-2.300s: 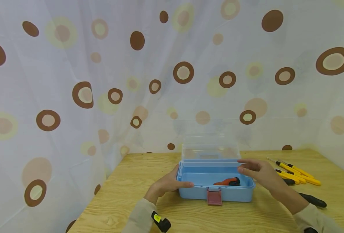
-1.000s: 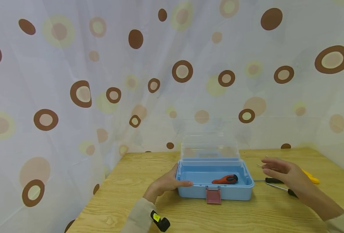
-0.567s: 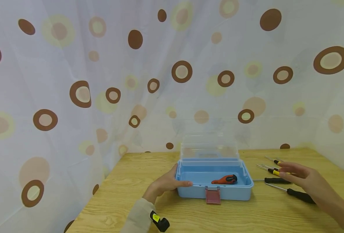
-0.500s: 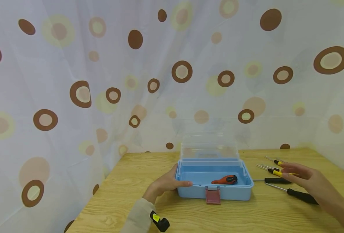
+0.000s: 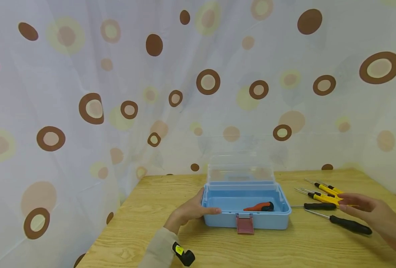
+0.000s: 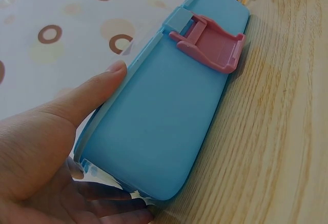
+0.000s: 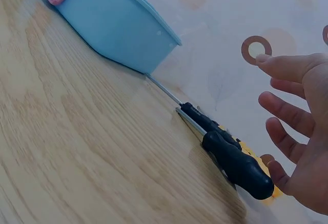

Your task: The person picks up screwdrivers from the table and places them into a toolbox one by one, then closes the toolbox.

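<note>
A light blue toolbox [image 5: 214,220] stands on the table with its clear lid [image 5: 239,167] raised and its pink latch [image 5: 245,225] hanging down. Inside, near the front right, lies an orange-and-black handled tool [image 5: 257,206]. My left hand [image 5: 190,210] grips the box's left end, thumb [image 6: 105,88] over the front rim and fingers around the side. My right hand [image 5: 375,213], empty with its fingers loosely bent, hovers by the handles at the right. Closest to it are a black-handled screwdriver [image 5: 350,225] and several yellow-handled screwdrivers [image 5: 323,199], some of whose ends it hides.
Another black-handled screwdriver [image 5: 320,206] points its shaft at the box's right end. The wooden table [image 5: 144,223] runs back to a dotted curtain [image 5: 231,111], which also hangs along the left side.
My right hand has moved from the box's right end out to the right, past the screwdrivers, uncovering them. The orange-and-black tool has rocked in the box. My left hand keeps its place.
</note>
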`<state>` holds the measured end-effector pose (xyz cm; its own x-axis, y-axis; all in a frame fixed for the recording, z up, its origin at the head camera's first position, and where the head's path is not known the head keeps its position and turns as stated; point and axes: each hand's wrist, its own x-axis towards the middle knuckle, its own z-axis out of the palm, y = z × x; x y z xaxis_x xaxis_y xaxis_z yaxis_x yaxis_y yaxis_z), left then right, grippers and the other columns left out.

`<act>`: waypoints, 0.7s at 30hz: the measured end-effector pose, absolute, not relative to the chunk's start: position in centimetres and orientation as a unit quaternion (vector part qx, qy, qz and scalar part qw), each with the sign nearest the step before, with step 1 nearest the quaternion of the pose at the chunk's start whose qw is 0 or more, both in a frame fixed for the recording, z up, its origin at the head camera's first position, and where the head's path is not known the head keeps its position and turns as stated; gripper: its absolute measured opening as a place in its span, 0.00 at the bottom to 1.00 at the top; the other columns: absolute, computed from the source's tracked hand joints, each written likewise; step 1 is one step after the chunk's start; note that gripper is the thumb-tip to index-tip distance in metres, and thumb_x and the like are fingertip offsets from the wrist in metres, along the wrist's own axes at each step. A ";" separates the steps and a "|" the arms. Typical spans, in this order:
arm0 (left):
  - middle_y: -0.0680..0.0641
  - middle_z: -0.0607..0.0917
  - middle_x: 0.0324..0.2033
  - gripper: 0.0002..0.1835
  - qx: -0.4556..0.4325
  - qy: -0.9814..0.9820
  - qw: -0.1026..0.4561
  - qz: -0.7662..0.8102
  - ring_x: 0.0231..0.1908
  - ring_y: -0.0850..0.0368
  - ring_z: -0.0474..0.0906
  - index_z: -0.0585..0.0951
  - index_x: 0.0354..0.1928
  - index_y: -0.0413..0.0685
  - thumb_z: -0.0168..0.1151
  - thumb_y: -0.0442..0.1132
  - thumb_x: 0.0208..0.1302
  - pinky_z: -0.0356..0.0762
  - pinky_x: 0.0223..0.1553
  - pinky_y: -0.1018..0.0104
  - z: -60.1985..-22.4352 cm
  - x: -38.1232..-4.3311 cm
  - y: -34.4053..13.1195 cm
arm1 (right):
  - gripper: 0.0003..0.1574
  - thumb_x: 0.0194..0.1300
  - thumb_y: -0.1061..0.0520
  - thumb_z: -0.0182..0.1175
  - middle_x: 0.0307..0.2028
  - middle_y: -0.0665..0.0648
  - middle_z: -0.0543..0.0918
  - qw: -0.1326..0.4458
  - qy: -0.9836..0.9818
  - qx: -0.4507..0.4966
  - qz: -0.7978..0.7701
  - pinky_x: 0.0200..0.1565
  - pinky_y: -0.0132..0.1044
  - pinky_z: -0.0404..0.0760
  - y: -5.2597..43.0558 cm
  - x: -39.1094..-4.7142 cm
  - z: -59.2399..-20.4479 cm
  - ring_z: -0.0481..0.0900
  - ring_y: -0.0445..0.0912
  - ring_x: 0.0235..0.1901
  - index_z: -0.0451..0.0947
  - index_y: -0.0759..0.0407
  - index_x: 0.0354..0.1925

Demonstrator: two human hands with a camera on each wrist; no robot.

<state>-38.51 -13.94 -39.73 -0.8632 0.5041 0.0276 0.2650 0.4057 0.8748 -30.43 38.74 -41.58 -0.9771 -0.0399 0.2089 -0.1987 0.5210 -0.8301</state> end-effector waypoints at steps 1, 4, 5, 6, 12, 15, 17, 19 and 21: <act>0.41 0.61 0.76 0.64 0.230 0.830 0.121 0.493 0.69 0.42 0.65 0.38 0.83 0.50 0.76 0.54 0.62 0.65 0.67 0.40 -39.7 -38.5 -14.0 | 0.27 0.78 0.49 0.60 0.49 0.35 0.82 0.078 -0.870 0.067 0.482 0.39 0.30 0.78 38.8 -30.5 -41.6 0.75 0.24 0.43 0.74 0.58 0.68; 0.41 0.61 0.75 0.63 0.230 0.830 0.121 0.493 0.69 0.42 0.66 0.39 0.83 0.50 0.75 0.54 0.62 0.65 0.66 0.40 -39.8 -38.5 -13.9 | 0.31 0.78 0.48 0.60 0.51 0.46 0.84 0.073 -0.878 0.057 0.470 0.39 0.32 0.79 39.0 -30.6 -41.7 0.74 0.24 0.41 0.71 0.66 0.69; 0.41 0.62 0.75 0.63 0.231 0.829 0.122 0.494 0.68 0.42 0.66 0.39 0.83 0.50 0.75 0.53 0.62 0.65 0.66 0.40 -39.7 -38.5 -13.9 | 0.36 0.78 0.48 0.60 0.52 0.51 0.84 0.073 -0.881 0.054 0.464 0.39 0.33 0.80 39.1 -30.7 -41.7 0.75 0.24 0.41 0.68 0.72 0.70; 0.41 0.62 0.75 0.63 0.232 0.829 0.121 0.495 0.68 0.42 0.66 0.39 0.83 0.50 0.75 0.53 0.62 0.65 0.66 0.40 -39.7 -38.5 -13.9 | 0.39 0.79 0.47 0.60 0.53 0.57 0.84 0.071 -0.884 0.052 0.459 0.39 0.35 0.80 39.1 -30.7 -41.8 0.75 0.24 0.40 0.64 0.75 0.71; 0.41 0.62 0.75 0.64 0.232 0.831 0.122 0.491 0.68 0.42 0.66 0.39 0.83 0.50 0.75 0.55 0.62 0.65 0.66 0.40 -39.7 -38.4 -13.9 | 0.42 0.78 0.46 0.61 0.54 0.69 0.84 0.074 -0.896 0.051 0.435 0.39 0.36 0.82 39.8 -31.2 -43.0 0.78 0.27 0.39 0.62 0.78 0.70; 0.40 0.61 0.76 0.64 0.228 0.834 0.122 0.487 0.69 0.42 0.65 0.39 0.83 0.50 0.75 0.56 0.61 0.65 0.66 0.39 -39.7 -38.4 -14.0 | 0.40 0.78 0.47 0.61 0.58 0.74 0.80 0.073 -0.906 0.059 0.413 0.40 0.36 0.83 39.9 -31.2 -43.1 0.82 0.36 0.44 0.65 0.78 0.69; 0.40 0.60 0.76 0.64 0.226 0.836 0.122 0.484 0.69 0.42 0.65 0.39 0.83 0.50 0.75 0.57 0.61 0.64 0.66 0.39 -39.8 -38.4 -14.0 | 0.40 0.78 0.47 0.60 0.61 0.79 0.74 0.067 -0.913 0.061 0.397 0.42 0.39 0.84 39.9 -31.3 -43.1 0.83 0.51 0.49 0.66 0.79 0.68; 0.41 0.61 0.76 0.64 0.225 0.837 0.121 0.484 0.69 0.42 0.65 0.39 0.84 0.50 0.75 0.57 0.61 0.64 0.67 0.39 -39.9 -38.5 -14.0 | 0.40 0.78 0.46 0.60 0.64 0.82 0.70 0.059 -0.919 0.062 0.385 0.44 0.46 0.84 39.9 -31.3 -43.1 0.79 0.66 0.54 0.66 0.79 0.68; 0.41 0.61 0.76 0.64 0.224 0.837 0.121 0.485 0.69 0.42 0.65 0.39 0.84 0.51 0.75 0.56 0.61 0.64 0.67 0.40 -39.9 -38.5 -14.0 | 0.40 0.78 0.45 0.59 0.65 0.83 0.68 0.051 -0.923 0.063 0.376 0.44 0.49 0.83 40.0 -31.4 -43.1 0.74 0.74 0.56 0.67 0.79 0.68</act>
